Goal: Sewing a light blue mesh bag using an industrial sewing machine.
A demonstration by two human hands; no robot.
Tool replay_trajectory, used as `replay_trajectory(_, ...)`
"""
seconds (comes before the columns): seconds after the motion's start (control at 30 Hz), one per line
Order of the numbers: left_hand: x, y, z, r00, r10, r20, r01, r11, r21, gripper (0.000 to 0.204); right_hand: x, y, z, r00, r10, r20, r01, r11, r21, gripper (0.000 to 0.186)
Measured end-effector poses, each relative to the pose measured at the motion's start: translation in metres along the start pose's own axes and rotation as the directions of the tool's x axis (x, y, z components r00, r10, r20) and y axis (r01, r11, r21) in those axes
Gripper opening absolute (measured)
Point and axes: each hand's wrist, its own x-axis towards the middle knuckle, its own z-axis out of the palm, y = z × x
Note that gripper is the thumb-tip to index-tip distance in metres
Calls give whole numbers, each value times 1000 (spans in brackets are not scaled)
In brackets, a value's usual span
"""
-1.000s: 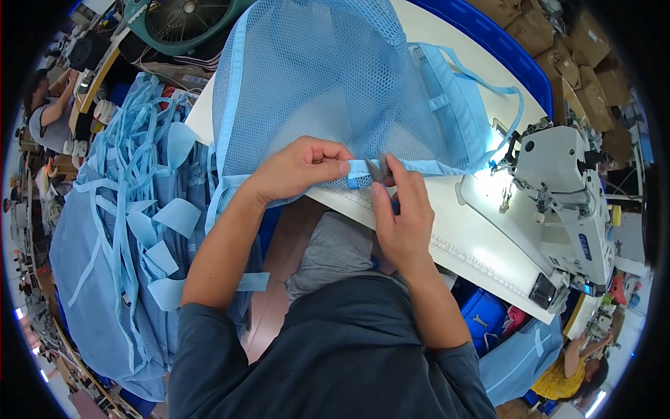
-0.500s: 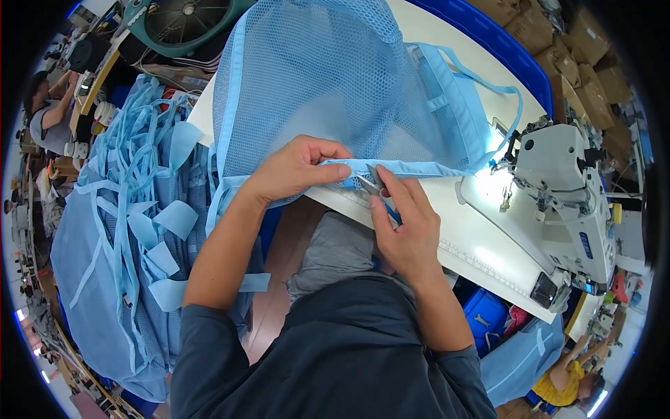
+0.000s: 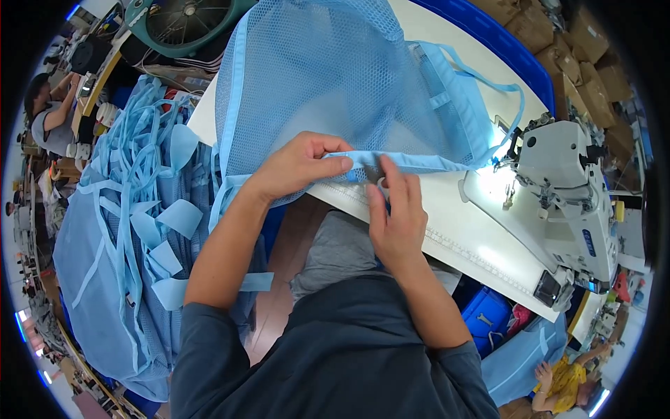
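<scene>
A light-blue mesh bag [image 3: 300,77] lies across the white sewing table. Its smooth fabric edge band [image 3: 419,161] stretches from my left hand toward the lit needle area of the sewing machine [image 3: 555,157]. Between thumb and fingers, my left hand [image 3: 296,167] pinches that band. My right hand [image 3: 399,227] is closed around small metal scissors [image 3: 375,173], whose blades are blurred and touch or overlap the band just right of my left thumb. The fingers hide most of the scissors' handle. At the bag's right side, a strap [image 3: 513,89] loops over the table.
Blue mesh pieces and straps [image 3: 132,244] are heaped at my left. A ruler strip [image 3: 474,260] runs along the table's [image 3: 447,209] near edge. Behind are a green fan [image 3: 185,28], a blue rim [image 3: 516,49] and cardboard boxes [image 3: 586,35]. People work at far left and lower right.
My right hand has shifted slightly up and left, bringing the scissors' blades onto the band. The left hand keeps its pinch. At lower right, the other person's arm has moved.
</scene>
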Motion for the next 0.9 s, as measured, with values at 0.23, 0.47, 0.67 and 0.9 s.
replay_trajectory(0.23,-1,1,-1,1000,-15,-7,15,1000,-21,30,13,-2,-25,992,80,95,-89,992,94,46)
replay_trajectory(0.47,-1,4,0,999,-32,-25,31,999,-8,29,10,-10,-30,979,110,174,-125,989,78,45)
replay_trajectory(0.67,-1,6,2,1000,-23,-19,23,999,-25,28,12,-10,-34,975,114,191,-129,989,67,43)
replay_trajectory(0.9,-1,7,4,1000,-17,-18,17,1000,-17,29,14,-12,-38,968,131,213,-143,989,42,41)
